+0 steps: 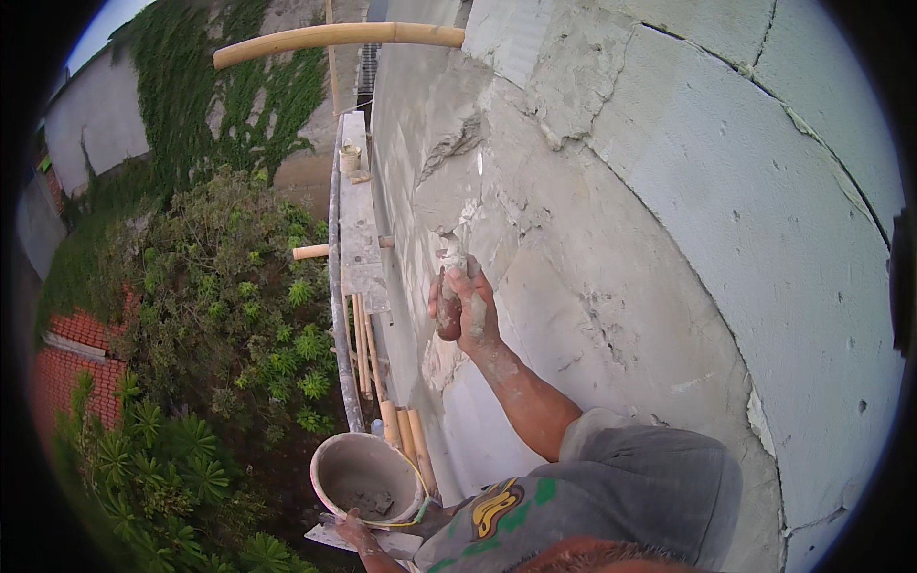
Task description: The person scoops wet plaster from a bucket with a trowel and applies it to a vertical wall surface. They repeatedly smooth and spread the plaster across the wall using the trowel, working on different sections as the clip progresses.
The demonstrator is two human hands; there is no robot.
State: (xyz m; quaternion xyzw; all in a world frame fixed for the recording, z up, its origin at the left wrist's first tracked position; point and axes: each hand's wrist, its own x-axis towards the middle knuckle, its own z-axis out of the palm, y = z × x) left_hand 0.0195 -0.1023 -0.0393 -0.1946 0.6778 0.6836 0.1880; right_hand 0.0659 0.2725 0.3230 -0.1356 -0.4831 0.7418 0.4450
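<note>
My right hand [468, 304] is closed around the brown handle of a trowel [453, 256], whose metal end is caked with grey mortar. The trowel points away from me, against the rough, partly plastered wall [564, 258]. Dried mortar speckles my right hand and forearm. Low in the view, my left hand [357, 535] grips the near rim of a round bucket [330, 487]. Some grey mortar [374, 502] lies at the bottom of this bucket. A flat pale plate [394, 545] shows below the bucket beside my left hand; its full shape is hidden.
A narrow scaffold plank [359, 234] runs along the wall, with a small container [351, 158] at its far end. Bamboo poles [339, 38] stick out across and below it. Bare pale blocks [745, 210] cover the wall's right side. Shrubs [229, 286] grow far below, left.
</note>
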